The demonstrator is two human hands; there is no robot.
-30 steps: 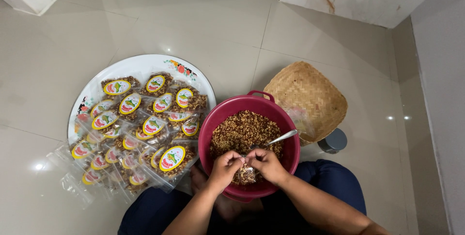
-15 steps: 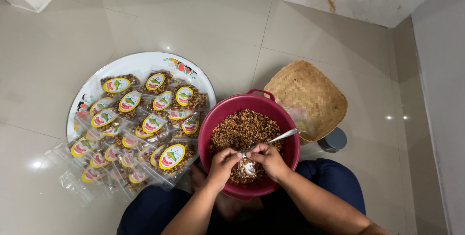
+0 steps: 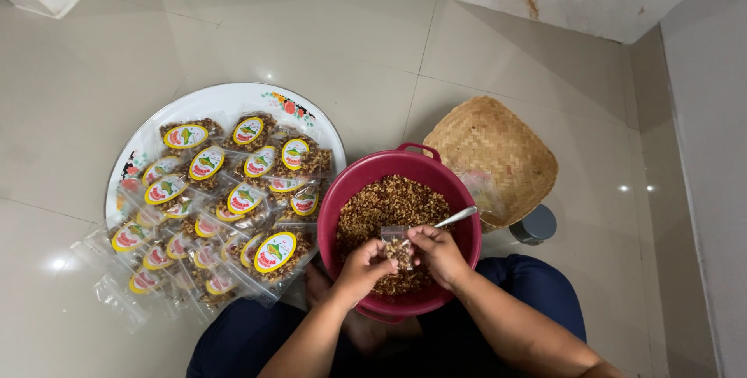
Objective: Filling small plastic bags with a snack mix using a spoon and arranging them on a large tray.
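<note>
While held over the bowl (image 3: 366, 175), the small bag (image 3: 398, 247) sits between left hand (image 3: 364, 267) and right hand (image 3: 438, 253).

Small clear bag (image 3: 398, 249), partly filled, now raised between left hand (image 3: 364, 267) and right hand (image 3: 437, 253) above the bowl (image 3: 342, 191); earlier both hands sat lower in the mix.
</note>
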